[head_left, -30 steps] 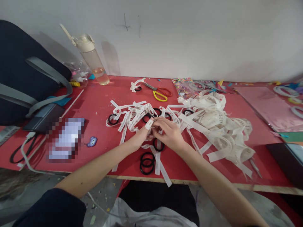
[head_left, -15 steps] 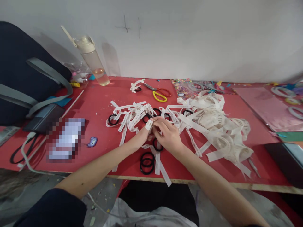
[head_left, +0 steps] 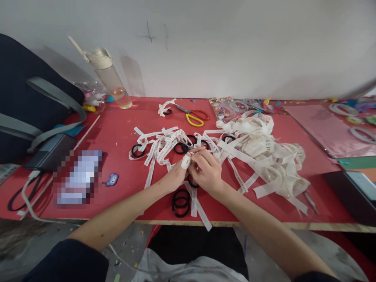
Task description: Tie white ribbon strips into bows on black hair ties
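My left hand, with a white wrap on a finger, meets my right hand over the middle of the red table. The fingers of both are closed together on something small that they mostly hide; a dark bit shows above the fingertips. Printed white ribbons lie tangled just beyond and to the left of the hands. Black rings rest stacked below them, and another black ring lies at the left of the ribbons. To the right spreads a large heap of whitish ribbon.
Scissors and a small bow lie toward the back. A bottle, bag, phone and blue trinket are left. A dark box and pink sheet are right; the red table meets a wall.
The view has shifted slightly, so most things appear a little further left. My hands remain together, with the fingers slightly rearranged; the left fingers are tucked more behind the right.
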{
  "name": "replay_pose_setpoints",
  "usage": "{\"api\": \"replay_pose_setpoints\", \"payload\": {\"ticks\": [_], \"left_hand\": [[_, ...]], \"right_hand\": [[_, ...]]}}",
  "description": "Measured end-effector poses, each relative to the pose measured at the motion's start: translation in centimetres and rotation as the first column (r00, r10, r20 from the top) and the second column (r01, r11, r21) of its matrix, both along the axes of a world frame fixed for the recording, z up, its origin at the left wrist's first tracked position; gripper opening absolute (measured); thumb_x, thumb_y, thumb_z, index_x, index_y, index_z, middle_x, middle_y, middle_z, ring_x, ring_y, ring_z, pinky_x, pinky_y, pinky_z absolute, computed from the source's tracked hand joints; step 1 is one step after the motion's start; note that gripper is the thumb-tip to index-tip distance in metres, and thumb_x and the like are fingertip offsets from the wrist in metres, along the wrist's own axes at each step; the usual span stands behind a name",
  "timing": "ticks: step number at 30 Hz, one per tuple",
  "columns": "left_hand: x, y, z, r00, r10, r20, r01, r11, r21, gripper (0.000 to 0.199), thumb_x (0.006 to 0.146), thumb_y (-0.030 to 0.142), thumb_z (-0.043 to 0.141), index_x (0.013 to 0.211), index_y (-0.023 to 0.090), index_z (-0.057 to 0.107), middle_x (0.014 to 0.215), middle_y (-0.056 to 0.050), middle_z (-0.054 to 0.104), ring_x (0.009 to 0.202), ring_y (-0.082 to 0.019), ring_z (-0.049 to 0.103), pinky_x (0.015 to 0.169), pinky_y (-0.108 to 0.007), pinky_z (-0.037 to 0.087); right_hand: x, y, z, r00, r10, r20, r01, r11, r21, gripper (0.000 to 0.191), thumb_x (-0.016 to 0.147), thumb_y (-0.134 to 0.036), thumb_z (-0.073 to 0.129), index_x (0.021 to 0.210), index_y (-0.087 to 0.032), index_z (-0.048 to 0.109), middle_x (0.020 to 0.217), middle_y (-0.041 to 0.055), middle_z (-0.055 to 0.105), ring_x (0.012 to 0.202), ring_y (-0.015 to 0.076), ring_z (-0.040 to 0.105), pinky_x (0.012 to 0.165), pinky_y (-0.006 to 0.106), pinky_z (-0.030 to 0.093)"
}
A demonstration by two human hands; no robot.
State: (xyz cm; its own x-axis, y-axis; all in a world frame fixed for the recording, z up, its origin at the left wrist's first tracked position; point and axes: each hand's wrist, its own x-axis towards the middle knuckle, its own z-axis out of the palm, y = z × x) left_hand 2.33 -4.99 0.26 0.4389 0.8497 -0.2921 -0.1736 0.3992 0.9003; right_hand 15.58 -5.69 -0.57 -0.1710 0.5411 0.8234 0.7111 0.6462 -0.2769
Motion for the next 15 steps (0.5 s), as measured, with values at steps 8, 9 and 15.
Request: {"api": "replay_pose_setpoints", "payload": {"ticks": [8,9,15], "left_hand": [[-0.5,0.7,-1.5,0.99,-0.04,-0.133,0.07,0.97,0.231,0.058,0.088,0.069,0.041,0.096,0.018,0.065,0.069,-0.001,0.051,0.063,-0.012,0.039,0.056,-0.022,0.035],[-0.6,0.8,-1.5,0.987,-0.051,-0.155,0.089,0.965,0.248,0.058,0.09,0.069,0.039,0.098,0.017,0.065,0.073,-0.002,0.054,0.065,-0.013,0.041,0.058,-0.022,0.037],[-0.9,0.9,-0.8,0.964,-0.058,-0.26,0.17,0.884,0.435,0.055,0.099,0.057,0.027,0.133,0.022,0.053,0.124,-0.009,0.062,0.113,-0.021,0.056,0.101,-0.034,0.045]], "right_hand": [[1.6,0.6,0.2,0.988,0.154,0.0,-0.151,0.971,-0.186,0.011,0.091,-0.014,0.058,0.085,-0.021,0.063,0.087,0.0037,0.072,0.079,0.0165,0.069,0.069,0.026,0.054],[1.8,0.7,0.2,0.986,0.166,0.002,-0.162,0.967,-0.196,0.011,0.091,-0.014,0.059,0.085,-0.021,0.064,0.086,0.0037,0.072,0.078,0.0169,0.07,0.07,0.026,0.055],[2.1,0.6,0.1,0.97,0.238,-0.044,-0.241,0.94,-0.242,0.01,0.09,-0.016,0.059,0.092,-0.02,0.068,0.093,0.0055,0.076,0.086,0.0184,0.072,0.077,0.028,0.057]]}}
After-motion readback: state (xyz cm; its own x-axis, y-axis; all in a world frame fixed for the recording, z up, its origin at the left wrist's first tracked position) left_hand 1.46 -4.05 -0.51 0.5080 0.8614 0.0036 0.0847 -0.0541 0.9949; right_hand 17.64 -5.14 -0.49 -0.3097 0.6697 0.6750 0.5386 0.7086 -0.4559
